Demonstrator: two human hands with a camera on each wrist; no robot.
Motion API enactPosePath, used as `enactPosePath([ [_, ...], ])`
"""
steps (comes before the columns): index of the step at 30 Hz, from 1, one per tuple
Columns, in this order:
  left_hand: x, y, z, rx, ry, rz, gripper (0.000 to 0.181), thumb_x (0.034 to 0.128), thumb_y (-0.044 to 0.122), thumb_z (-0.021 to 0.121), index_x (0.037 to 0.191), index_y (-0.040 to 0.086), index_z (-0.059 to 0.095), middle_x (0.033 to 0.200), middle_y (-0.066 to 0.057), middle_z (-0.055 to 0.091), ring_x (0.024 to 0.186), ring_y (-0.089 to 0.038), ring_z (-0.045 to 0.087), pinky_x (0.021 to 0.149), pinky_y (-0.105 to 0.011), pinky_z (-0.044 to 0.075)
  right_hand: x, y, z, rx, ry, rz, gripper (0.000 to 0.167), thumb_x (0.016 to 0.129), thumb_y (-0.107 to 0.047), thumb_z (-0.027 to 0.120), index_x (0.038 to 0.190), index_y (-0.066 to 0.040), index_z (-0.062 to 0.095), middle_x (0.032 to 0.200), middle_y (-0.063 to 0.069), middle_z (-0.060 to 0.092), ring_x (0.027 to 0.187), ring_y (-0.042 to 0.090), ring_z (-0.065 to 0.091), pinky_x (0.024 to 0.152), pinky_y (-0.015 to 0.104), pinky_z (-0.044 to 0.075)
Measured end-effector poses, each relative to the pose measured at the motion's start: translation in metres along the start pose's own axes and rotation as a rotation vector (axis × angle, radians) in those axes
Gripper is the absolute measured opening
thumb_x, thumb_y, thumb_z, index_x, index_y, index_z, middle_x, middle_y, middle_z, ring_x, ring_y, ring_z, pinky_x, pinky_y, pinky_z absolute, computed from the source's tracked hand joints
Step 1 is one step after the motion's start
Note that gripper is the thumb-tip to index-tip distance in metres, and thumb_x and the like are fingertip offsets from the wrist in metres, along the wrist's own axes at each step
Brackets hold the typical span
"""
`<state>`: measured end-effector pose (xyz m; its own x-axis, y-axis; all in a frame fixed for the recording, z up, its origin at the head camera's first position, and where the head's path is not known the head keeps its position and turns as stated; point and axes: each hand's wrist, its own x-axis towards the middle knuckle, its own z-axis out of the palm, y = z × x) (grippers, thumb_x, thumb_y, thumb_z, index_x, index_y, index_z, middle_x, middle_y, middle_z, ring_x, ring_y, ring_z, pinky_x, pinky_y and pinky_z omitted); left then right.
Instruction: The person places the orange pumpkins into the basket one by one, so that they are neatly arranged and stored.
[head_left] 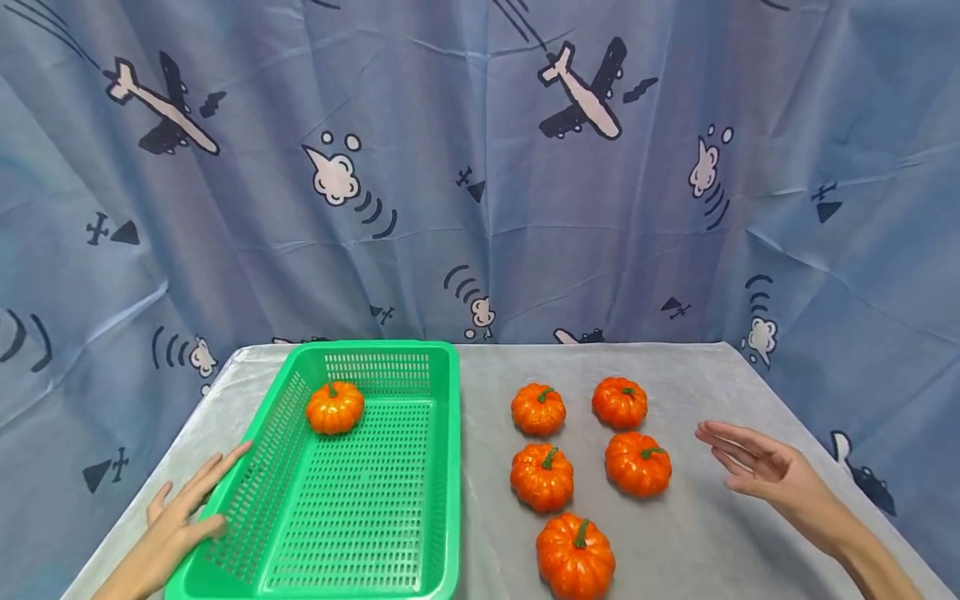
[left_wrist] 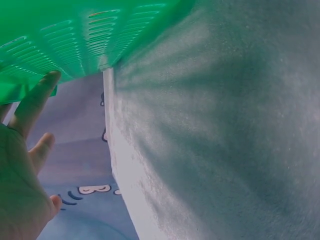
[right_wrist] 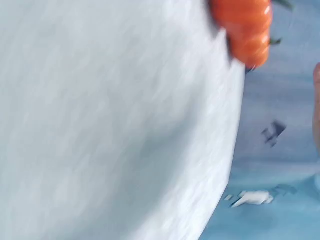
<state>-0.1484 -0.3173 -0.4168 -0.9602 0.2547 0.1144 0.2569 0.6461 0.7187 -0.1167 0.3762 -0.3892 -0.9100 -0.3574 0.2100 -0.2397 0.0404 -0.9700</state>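
Note:
A green plastic basket (head_left: 447, 467) stands on the left of the table, with one small orange pumpkin (head_left: 335, 408) in its far left corner. My left hand (head_left: 171, 521) rests at the basket's left rim, its fingers spread and fairly straight. In the left wrist view, a fingertip of the left hand (left_wrist: 25, 165) lies against the basket's slotted outer wall (left_wrist: 75, 40). On the right, my right hand (head_left: 780, 477) hovers over the table, holding nothing. Nearest to it is a pumpkin with a green stem (head_left: 637, 467); orange pumpkins (right_wrist: 245, 25) also appear in the right wrist view.
Several more pumpkins lie right of the basket: two at the back (head_left: 538, 410) (head_left: 619, 403), one mid-row pumpkin (head_left: 542, 478) and one front pumpkin (head_left: 575, 558). A pale cloth covers the table (head_left: 697, 550). Behind hangs a blue curtain (head_left: 420, 167) printed with airplanes.

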Motion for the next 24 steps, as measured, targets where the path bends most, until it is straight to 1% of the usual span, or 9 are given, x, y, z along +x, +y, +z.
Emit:
enactPosePath([
  [5, 0.0, 0.0, -0.001, -0.002, 0.0, 0.004, 0.075, 0.0856, 0.015, 0.047, 0.155, 0.027, 0.02, 0.152, -0.03, 0.02, 0.138, -0.054, 0.008, 0.088, -0.076, -0.019, -0.005, 0.013, -0.017, 0.007, -0.067, 0.03, 0.065, 0.087, 0.021, 0.047, 0.147, 0.007, 0.026, 0.145, -0.01, 0.045, 0.13, 0.001, 0.041, 0.099, 0.016, 0.038],
  [8, -0.001, -0.001, 0.0, 0.009, 0.007, 0.017, 0.073, 0.0871, 0.017, 0.047, 0.155, 0.028, 0.02, 0.154, -0.025, 0.019, 0.145, -0.016, 0.001, 0.09, -0.076, -0.018, -0.002, 0.017, -0.025, -0.05, -0.109, 0.08, 0.069, 0.086, 0.018, 0.051, 0.148, 0.007, 0.022, 0.146, -0.015, 0.042, 0.13, -0.004, 0.039, 0.098, 0.014, 0.037],
  [10, -0.002, -0.003, 0.001, 0.013, 0.012, 0.025, 0.071, 0.0889, 0.018, 0.046, 0.154, 0.03, 0.021, 0.157, -0.008, 0.016, 0.134, 0.011, 0.0, 0.09, -0.075, -0.018, 0.002, 0.02, -0.03, -0.094, -0.133, 0.115, 0.072, 0.086, 0.016, 0.053, 0.149, 0.007, 0.019, 0.146, -0.019, 0.041, 0.13, -0.006, 0.038, 0.098, 0.013, 0.037],
  [12, -0.002, -0.005, 0.001, 0.015, 0.015, 0.034, 0.068, 0.0913, 0.021, 0.045, 0.154, 0.03, 0.021, 0.155, 0.015, 0.013, 0.12, 0.028, 0.001, 0.09, -0.075, -0.018, 0.008, 0.023, -0.033, -0.133, -0.157, 0.151, 0.075, 0.086, 0.013, 0.056, 0.149, 0.007, 0.017, 0.144, -0.023, 0.04, 0.128, -0.009, 0.037, 0.097, 0.012, 0.037],
  [15, -0.004, -0.006, 0.001, 0.012, 0.013, 0.033, 0.064, 0.0944, 0.026, 0.043, 0.154, 0.031, 0.02, 0.141, 0.04, 0.009, 0.118, 0.03, 0.001, 0.09, -0.076, -0.017, 0.017, 0.028, -0.037, -0.145, -0.205, 0.209, 0.076, 0.087, 0.009, 0.058, 0.149, 0.008, 0.015, 0.141, -0.028, 0.039, 0.126, -0.012, 0.038, 0.096, 0.011, 0.038],
  [18, -0.004, -0.006, 0.0, 0.009, 0.008, 0.023, 0.064, 0.0948, 0.027, 0.043, 0.154, 0.03, 0.02, 0.152, 0.027, 0.01, 0.117, 0.03, 0.001, 0.089, -0.076, -0.016, 0.023, 0.035, -0.041, -0.093, -0.268, 0.246, 0.075, 0.088, 0.009, 0.057, 0.149, 0.008, 0.014, 0.141, -0.029, 0.039, 0.125, -0.012, 0.038, 0.096, 0.013, 0.038],
  [21, -0.003, -0.006, 0.0, 0.01, 0.005, 0.018, 0.065, 0.0937, 0.024, 0.044, 0.154, 0.03, 0.021, 0.157, 0.003, 0.015, 0.116, 0.03, 0.002, 0.089, -0.077, -0.015, 0.027, 0.044, -0.044, -0.015, -0.322, 0.266, 0.074, 0.089, 0.01, 0.055, 0.15, 0.007, 0.013, 0.142, -0.027, 0.039, 0.127, -0.01, 0.038, 0.097, 0.013, 0.038],
  [22, -0.003, -0.005, 0.0, 0.01, 0.007, 0.021, 0.066, 0.0931, 0.023, 0.044, 0.154, 0.03, 0.021, 0.158, 0.002, 0.015, 0.116, 0.03, 0.002, 0.089, -0.077, -0.015, 0.028, 0.047, -0.044, 0.012, -0.341, 0.264, 0.074, 0.089, 0.011, 0.054, 0.15, 0.006, 0.012, 0.143, -0.025, 0.039, 0.127, -0.009, 0.038, 0.098, 0.013, 0.038],
  [24, -0.003, -0.005, 0.001, 0.013, 0.021, 0.04, 0.067, 0.0917, 0.021, 0.045, 0.154, 0.03, 0.022, 0.152, 0.022, 0.014, 0.118, 0.03, 0.003, 0.089, -0.076, -0.015, 0.031, 0.051, -0.043, 0.038, -0.367, 0.267, 0.075, 0.089, 0.012, 0.053, 0.151, 0.005, 0.011, 0.144, -0.024, 0.039, 0.128, -0.008, 0.038, 0.099, 0.013, 0.037],
])
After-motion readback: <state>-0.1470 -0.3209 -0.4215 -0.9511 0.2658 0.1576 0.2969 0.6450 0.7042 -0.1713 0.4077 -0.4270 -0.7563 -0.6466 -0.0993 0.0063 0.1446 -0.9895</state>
